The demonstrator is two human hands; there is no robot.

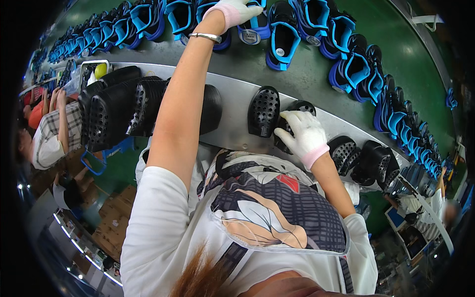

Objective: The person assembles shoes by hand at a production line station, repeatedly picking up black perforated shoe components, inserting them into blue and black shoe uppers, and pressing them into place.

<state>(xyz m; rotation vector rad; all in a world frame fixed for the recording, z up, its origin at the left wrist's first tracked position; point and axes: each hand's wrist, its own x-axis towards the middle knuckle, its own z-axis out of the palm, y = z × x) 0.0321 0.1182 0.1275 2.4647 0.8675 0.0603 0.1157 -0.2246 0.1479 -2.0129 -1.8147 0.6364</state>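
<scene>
Left hand (239, 12): at blue-black shoe (256, 24); can't tell grip.
Right hand (304, 136): over black perforated form (303, 106); can't tell grip.
Slip risk: loose fingers might topple the form.

The left arm (180, 94) stretches toward one o'clock, gloved left hand (236, 12) at twelve; the right forearm (332, 180) angles toward eleven, gloved right hand (303, 134) palm-down, fingers (293, 119) curved.

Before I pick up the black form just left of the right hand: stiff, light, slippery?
Probably stiff: the black form has a crisp, moulded-looking outline. Likely light for its size, given the many round holes in its face, though I can't see its underside. It may slide if pushed, since the metal ledge under it looks smooth.
</scene>
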